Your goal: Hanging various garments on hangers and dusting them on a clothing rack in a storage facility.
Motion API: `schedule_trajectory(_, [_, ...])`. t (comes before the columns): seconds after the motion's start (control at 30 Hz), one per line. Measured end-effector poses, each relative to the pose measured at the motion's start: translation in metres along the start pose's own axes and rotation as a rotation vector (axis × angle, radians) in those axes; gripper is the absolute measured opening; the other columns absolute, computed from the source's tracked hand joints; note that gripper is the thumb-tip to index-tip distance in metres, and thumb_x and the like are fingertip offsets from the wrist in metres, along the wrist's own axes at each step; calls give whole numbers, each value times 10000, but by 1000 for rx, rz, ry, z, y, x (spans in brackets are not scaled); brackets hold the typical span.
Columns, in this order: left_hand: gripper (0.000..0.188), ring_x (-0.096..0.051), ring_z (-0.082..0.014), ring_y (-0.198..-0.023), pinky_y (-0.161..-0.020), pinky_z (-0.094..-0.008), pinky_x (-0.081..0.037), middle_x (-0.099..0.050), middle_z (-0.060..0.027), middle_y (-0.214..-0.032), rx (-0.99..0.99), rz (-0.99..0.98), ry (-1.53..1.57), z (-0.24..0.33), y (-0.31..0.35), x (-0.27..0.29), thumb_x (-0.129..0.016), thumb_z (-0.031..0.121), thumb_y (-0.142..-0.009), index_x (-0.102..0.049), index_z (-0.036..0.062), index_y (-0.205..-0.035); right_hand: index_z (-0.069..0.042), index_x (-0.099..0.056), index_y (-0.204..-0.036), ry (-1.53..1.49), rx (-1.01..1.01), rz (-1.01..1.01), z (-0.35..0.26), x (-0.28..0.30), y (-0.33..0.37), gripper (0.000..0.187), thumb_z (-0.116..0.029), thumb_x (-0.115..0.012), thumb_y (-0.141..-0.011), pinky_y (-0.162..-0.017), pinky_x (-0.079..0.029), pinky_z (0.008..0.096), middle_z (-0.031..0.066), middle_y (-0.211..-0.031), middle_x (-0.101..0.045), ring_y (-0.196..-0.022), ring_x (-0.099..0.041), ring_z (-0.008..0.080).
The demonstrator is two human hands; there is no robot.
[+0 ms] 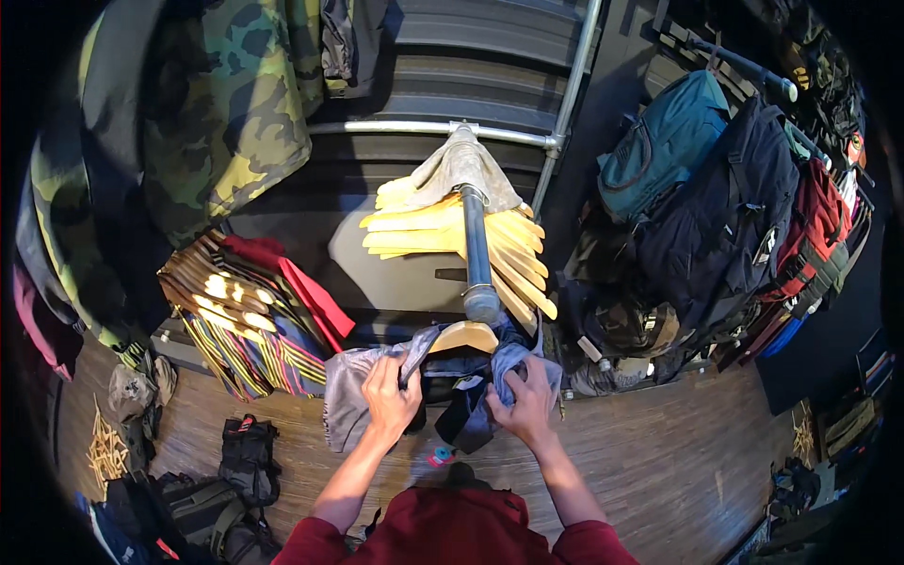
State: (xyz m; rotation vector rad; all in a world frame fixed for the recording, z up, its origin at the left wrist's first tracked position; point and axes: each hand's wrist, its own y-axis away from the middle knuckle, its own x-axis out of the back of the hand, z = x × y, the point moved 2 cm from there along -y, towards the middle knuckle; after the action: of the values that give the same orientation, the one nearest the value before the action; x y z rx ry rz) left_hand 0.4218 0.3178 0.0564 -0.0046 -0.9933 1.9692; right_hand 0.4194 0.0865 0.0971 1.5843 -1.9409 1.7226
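Lilac-grey garment, with a wooden hanger between its edges, is held just on the near side of the capped end of the dark pipe. One edge is pinched between thumb and fingers by the grip of the left hand, left of the pipe's line, and the opposite edge is grasped by the right hand, right of it. The hanger's curved top is seen just beside the pipe's end; whether the two touch cannot be told. Around the pipe, yellowish hangers are crowded and fanned out to both sides. Sideways room is bounded by striped garments, well left of the pipe, and by a navy backpack, well right of it. Wooden floor is spread on the pipe's near side, past the garment's lower edge.
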Motion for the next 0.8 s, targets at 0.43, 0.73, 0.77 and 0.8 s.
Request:
schedule_trajectory(0.43, [440, -643, -310, -1014, -919, -365, -463, -695, -197, -1049, 381, -836, -132, -22, -92, -18, -529, 402, -956, -653, 46, -1184, 37, -631, -809, -760, -586, -179, 53, -41, -31, 326, -273, -727, -841, -736, -450, 308, 91, -935, -601, -793, -561, 183])
schedule_trajectory(0.73, [478, -578, -227, -762, -743, -386, -460, -666, -134, -783, 334, -1053, 1, -31, -110, -31, -546, 425, -902, -651, -40, -866, 5, -678, -1126, -449, -601, -516, 69, -42, -29, 333, -222, -573, -906, -894, -485, 359, 155, -1006, -711, -972, -648, 256])
schedule_trajectory(0.77, [585, -542, -220, -677, -672, -400, -446, -624, -134, -694, 394, -1014, 0, -34, -109, -30, -556, 497, -878, -611, -72, -757, 26, -696, -1078, -615, -515, -558, 64, -42, -35, 285, -157, -540, -925, -861, -490, 311, 103, -939, -722, -893, -637, 180])
schedule_trajectory(0.8, [656, -548, -207, -652, -645, -397, -452, -599, -134, -661, 490, -1082, -66, -15, -118, -21, -604, 549, -828, -593, -101, -736, 19, -688, -1099, -568, -394, -616, 60, -41, -50, 268, -120, -545, -919, -822, -497, 294, 85, -942, -723, -874, -621, 131])
